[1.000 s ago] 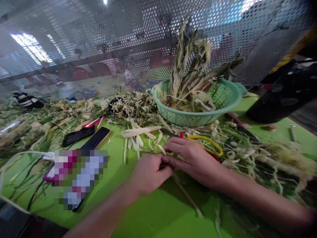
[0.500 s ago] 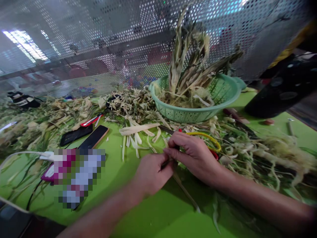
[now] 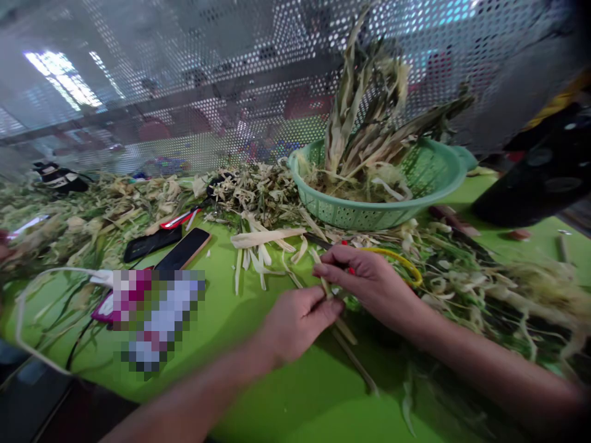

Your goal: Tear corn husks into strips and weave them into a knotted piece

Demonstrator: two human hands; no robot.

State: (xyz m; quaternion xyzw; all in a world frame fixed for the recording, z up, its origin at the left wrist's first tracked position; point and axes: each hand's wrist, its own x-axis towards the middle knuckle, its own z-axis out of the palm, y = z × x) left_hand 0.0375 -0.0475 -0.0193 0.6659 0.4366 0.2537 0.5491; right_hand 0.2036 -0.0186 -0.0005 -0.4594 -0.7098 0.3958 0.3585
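My left hand [image 3: 298,320] pinches a pale corn husk strip [image 3: 347,333] low over the green table. My right hand [image 3: 369,274] closes its thumb and fingers on the strip's upper part, just above the left fingers. A longer thin stem [image 3: 357,364] slants down below the left hand; whether that hand grips it too cannot be seen. Just beyond the hands lies a small group of husk strips [image 3: 265,239]. A yellow loop [image 3: 406,264], with red bits near it, is partly hidden behind my right hand.
Behind stands a green plastic basket [image 3: 351,215] with dried husks [image 3: 339,135]. Shredded husks [image 3: 258,194] heap along the back, and tangled fibres [image 3: 521,283] lie right. A phone [image 3: 183,249], red cutter [image 3: 180,218] and white cable [image 3: 21,314] lie left; another person's hand [image 3: 4,246] shows.
The view has shifted slightly, moving the scene rightward. My hands have turned a little apart, and the pale husk strip between them now shows. Another person's hand has come in at the left edge.
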